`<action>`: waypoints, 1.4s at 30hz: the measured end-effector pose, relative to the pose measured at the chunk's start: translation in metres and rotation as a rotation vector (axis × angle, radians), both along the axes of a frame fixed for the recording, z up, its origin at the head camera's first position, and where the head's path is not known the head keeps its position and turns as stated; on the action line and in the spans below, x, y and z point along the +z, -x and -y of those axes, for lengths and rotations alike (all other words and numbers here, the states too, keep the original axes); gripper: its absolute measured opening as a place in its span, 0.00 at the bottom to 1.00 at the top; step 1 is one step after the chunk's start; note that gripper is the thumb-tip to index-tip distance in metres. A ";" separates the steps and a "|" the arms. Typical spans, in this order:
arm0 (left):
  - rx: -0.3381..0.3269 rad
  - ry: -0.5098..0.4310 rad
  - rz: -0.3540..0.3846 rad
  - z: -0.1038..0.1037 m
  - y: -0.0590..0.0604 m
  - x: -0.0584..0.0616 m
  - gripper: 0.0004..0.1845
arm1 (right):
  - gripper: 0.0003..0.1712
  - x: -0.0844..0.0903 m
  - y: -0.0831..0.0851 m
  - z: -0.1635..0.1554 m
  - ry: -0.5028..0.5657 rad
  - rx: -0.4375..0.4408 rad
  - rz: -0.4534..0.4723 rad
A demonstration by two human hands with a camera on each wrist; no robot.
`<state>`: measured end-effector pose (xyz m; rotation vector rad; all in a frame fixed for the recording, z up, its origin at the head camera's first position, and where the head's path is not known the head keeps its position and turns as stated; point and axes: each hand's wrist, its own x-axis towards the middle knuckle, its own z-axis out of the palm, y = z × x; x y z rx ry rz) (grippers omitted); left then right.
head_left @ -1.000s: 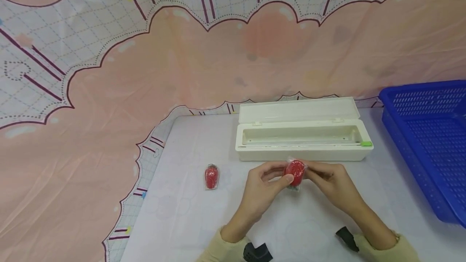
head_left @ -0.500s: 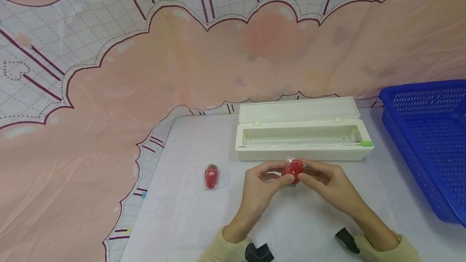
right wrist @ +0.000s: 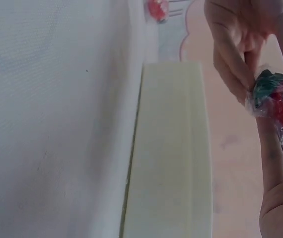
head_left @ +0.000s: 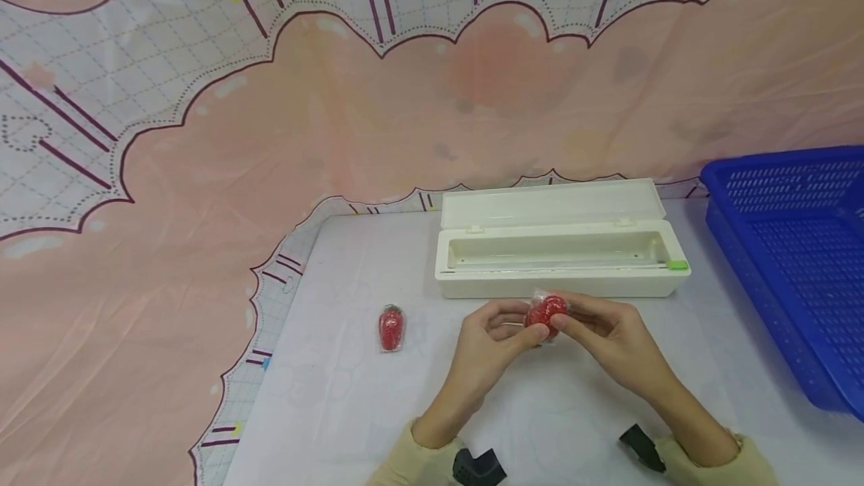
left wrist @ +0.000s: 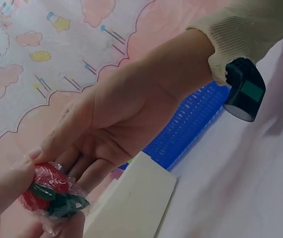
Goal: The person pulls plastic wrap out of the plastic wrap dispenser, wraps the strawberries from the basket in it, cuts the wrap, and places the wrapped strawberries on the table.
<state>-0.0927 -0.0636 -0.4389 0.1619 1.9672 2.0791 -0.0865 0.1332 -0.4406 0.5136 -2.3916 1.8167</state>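
Together the left hand (head_left: 487, 340) and right hand (head_left: 610, 336) pinch the film-wrapped strawberry (head_left: 545, 313) just above the table (head_left: 337, 396); probably best smoothing film gently, without squeezing. Beyond lies the open wrap dispenser (head_left: 560, 268).
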 end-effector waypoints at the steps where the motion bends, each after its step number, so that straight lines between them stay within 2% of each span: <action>1: 0.003 0.001 -0.008 0.000 0.000 0.000 0.19 | 0.19 0.000 0.000 0.000 -0.003 0.000 -0.001; 9: 0.034 0.001 -0.089 0.000 0.001 -0.001 0.17 | 0.20 0.000 -0.002 0.004 -0.002 0.017 -0.026; 12: 0.021 -0.011 -0.101 0.001 0.000 -0.001 0.16 | 0.23 0.001 -0.002 0.003 -0.024 0.011 -0.031; 16: -0.021 -0.059 -0.097 0.003 0.000 0.001 0.17 | 0.26 0.000 0.000 0.001 0.004 0.036 -0.032; 26: -0.182 -0.128 -0.017 0.009 0.000 0.005 0.19 | 0.28 0.001 0.004 -0.010 0.165 0.293 0.048; 33: -0.227 -0.179 0.014 0.010 0.001 0.005 0.25 | 0.23 0.002 0.002 -0.019 0.176 0.333 0.061; 42: -0.327 -0.254 0.087 0.009 -0.001 0.004 0.37 | 0.18 -0.006 0.002 -0.013 0.449 0.393 0.081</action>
